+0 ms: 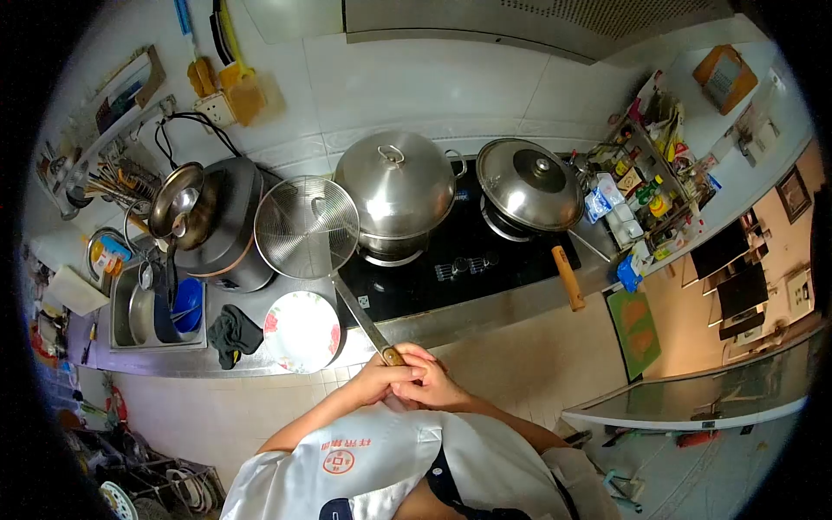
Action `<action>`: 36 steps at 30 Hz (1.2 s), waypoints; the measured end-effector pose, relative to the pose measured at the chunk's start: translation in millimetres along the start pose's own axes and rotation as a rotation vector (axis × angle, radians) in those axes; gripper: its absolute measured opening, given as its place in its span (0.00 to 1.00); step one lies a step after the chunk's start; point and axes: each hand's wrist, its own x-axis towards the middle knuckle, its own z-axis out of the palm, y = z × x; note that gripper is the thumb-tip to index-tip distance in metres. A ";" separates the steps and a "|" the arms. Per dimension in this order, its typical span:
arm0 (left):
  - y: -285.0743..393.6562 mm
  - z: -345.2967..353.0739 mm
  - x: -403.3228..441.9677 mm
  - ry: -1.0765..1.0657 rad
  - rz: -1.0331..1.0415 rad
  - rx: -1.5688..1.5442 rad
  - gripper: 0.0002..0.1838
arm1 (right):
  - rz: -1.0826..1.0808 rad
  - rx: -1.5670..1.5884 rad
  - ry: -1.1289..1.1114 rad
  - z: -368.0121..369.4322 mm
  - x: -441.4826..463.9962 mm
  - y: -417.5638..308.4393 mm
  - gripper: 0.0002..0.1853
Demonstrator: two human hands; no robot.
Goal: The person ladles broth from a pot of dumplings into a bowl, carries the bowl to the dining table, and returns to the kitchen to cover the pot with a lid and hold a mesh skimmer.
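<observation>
My left hand and my right hand meet in front of my apron, their fingers wrapped together around the handle end of a wire skimmer. The skimmer's round mesh reaches up and left, over the counter between the black cooker and the stove. Just below the mesh lies a white plate with a pink floral rim. Behind the skimmer a large domed steel lid covers a pot on the left burner. To its right, a lidded wok with a wooden handle sits on the other burner.
A black cooker with metal bowls on top stands left of the stove. Beyond it is a sink holding a blue basin. A dark cloth lies by the plate. Condiment bottles fill a rack at right.
</observation>
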 end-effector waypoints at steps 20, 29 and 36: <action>2.4 -1.4 5.3 -0.029 0.023 0.026 0.17 | -0.033 0.057 -0.003 -3.9 4.3 -3.2 0.23; 2.4 1.5 5.9 -0.027 0.015 0.035 0.18 | -0.042 0.063 -0.027 -5.8 2.4 -4.7 0.20; 2.2 2.6 6.5 -0.029 0.025 0.064 0.18 | -0.055 0.039 -0.003 -4.7 0.8 -3.0 0.21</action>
